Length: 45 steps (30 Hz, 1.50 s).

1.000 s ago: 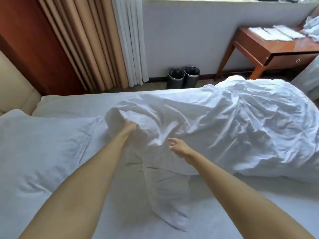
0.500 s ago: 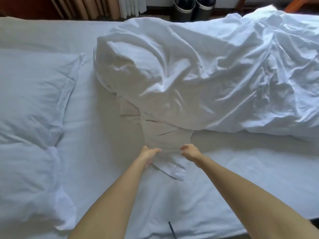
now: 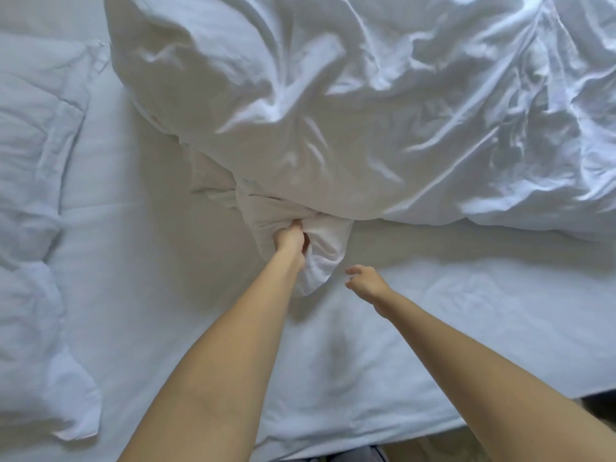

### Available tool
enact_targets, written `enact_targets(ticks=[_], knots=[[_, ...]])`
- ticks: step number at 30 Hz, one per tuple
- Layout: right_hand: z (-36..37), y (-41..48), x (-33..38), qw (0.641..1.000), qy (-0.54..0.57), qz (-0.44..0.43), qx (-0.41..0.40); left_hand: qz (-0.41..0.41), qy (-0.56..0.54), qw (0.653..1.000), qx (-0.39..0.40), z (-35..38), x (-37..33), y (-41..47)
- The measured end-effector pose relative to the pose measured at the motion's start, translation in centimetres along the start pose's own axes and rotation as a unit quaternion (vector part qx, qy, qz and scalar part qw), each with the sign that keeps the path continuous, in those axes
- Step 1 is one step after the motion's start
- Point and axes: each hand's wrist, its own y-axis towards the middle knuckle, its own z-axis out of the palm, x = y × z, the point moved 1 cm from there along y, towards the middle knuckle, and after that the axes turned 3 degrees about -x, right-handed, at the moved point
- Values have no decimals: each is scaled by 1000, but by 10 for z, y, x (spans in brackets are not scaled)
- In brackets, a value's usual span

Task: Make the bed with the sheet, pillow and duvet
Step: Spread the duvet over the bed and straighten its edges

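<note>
A crumpled white duvet (image 3: 383, 105) lies heaped across the far half of the bed. From its near edge a bunched corner (image 3: 325, 248) hangs toward me. My left hand (image 3: 290, 240) grips that bunched corner in its fist. My right hand (image 3: 365, 281) hovers just right of the corner, fingers loosely curled, holding nothing. A white pillow (image 3: 36, 228) lies along the left side of the bed. The white sheet (image 3: 160, 261) covers the mattress beneath everything.
The near edge of the bed (image 3: 433, 425) runs along the bottom right, with dark floor (image 3: 600, 400) beyond it. Bare sheet stretches between the pillow and my arms.
The view has dropped closer to the bed. My left hand has closed around the duvet's hanging corner, bunching it. My right hand has come off the corner and drawn back to the right.
</note>
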Motion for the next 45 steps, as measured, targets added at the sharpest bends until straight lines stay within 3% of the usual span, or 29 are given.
enact_targets(ticks=[6, 12, 14, 17, 20, 24, 29, 31, 35, 37, 39, 42, 45], knots=[[-18, -36, 27, 989, 148, 3, -1, 174, 128, 975, -58, -31, -28, -89], [-30, -89, 66, 914, 398, -2, 79, 257, 75, 963, -29, -79, -57, -161], [-32, -107, 77, 901, 430, -10, 56, 271, 72, 960, -25, -92, -66, -183], [-41, -136, 92, 921, 385, -61, -26, 285, 19, 958, -4, -112, -79, -215], [-53, -180, 121, 932, 296, -197, -70, 313, -45, 949, 3, -129, -97, -249], [-59, -252, 163, 896, 201, -384, -93, 368, -78, 926, 20, -152, -131, -288], [-62, -310, 190, 851, 167, -494, -61, 354, -85, 931, 25, -175, -162, -320], [-59, -312, 182, 860, 128, -492, -46, 347, 15, 938, 4, -179, -168, -322], [-36, -273, 144, 899, -21, -437, -6, 326, 219, 919, -23, -171, -167, -304], [-27, -255, 124, 911, -132, -383, 71, 310, 271, 911, -10, -157, -158, -291], [-26, -241, 110, 923, -133, -334, 140, 286, 297, 911, 17, -141, -145, -280], [-44, -217, 106, 942, -75, -324, 54, 248, 295, 922, 31, -122, -128, -260], [-64, -192, 103, 950, -103, -294, -17, 204, 282, 937, 23, -116, -114, -240]])
